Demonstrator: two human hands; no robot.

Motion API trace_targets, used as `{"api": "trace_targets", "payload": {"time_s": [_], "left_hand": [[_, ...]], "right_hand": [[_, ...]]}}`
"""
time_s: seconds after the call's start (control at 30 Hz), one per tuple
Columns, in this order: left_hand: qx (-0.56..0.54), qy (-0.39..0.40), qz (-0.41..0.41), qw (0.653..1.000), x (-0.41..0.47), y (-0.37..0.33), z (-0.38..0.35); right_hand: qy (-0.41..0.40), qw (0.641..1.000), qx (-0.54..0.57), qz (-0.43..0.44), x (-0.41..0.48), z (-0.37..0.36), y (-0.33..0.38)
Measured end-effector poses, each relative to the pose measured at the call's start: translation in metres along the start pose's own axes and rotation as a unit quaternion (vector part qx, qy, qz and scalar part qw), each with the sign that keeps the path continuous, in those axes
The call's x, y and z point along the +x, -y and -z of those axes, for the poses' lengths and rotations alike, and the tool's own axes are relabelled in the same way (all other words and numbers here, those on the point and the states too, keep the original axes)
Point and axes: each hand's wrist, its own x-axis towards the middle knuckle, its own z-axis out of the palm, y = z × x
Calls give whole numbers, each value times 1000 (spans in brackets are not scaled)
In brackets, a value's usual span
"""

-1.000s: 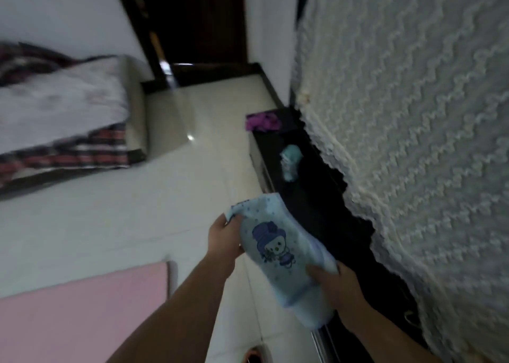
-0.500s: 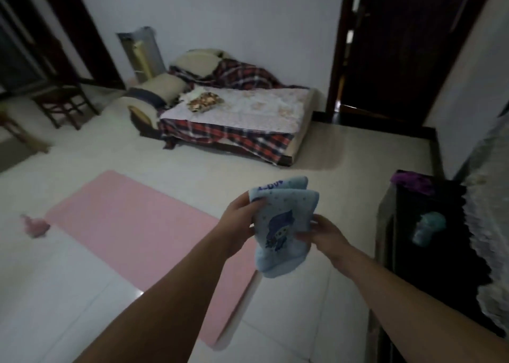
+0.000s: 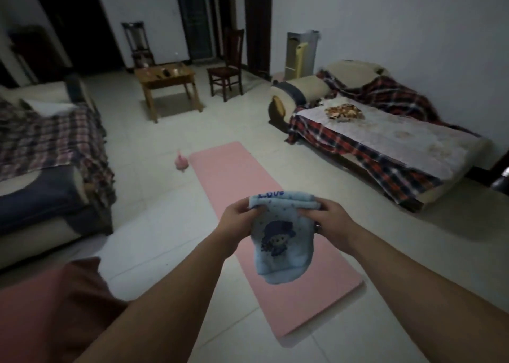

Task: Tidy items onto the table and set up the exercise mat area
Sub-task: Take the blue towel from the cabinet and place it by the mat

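A folded light-blue towel (image 3: pixel 281 244) with a cartoon figure and blue lettering hangs in front of me, held at its top fold. My left hand (image 3: pixel 238 219) grips its left corner and my right hand (image 3: pixel 327 219) grips its right corner. Below and beyond the towel a pink exercise mat (image 3: pixel 248 197) lies flat on the pale tiled floor. A small pink object (image 3: pixel 181 163) sits on the floor at the mat's far left corner. A low wooden table (image 3: pixel 166 80) with several small items on it stands at the far side of the room.
A sofa with a plaid blanket (image 3: pixel 46 153) lines the left side. Another sofa with a plaid throw (image 3: pixel 385 131) lines the right wall. A wooden chair (image 3: pixel 227 66) stands beside the table, with dark doorways behind. Open tiled floor lies between the sofas.
My view has swung left from the dark cabinet and lace curtain to the room with the mat. Both hands kept the towel and now hold it by its top fold, centred over the mat.
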Motion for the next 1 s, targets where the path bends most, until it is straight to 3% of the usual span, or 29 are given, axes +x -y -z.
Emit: {"api": "trace_targets", "payload": {"time_s": [0.17,0.33,1.0], "left_hand": [[-14,-66,22,997,1,22,116],[-44,-118,45,991,4,48,187],[-50,-316,71,945,101,30,248]], "right_hand": [[59,998,-30,-24,57,-107,-14],[103,992,-58,-54,101,-179,-27],[239,963,-119,-40,274,-250,-15]]}}
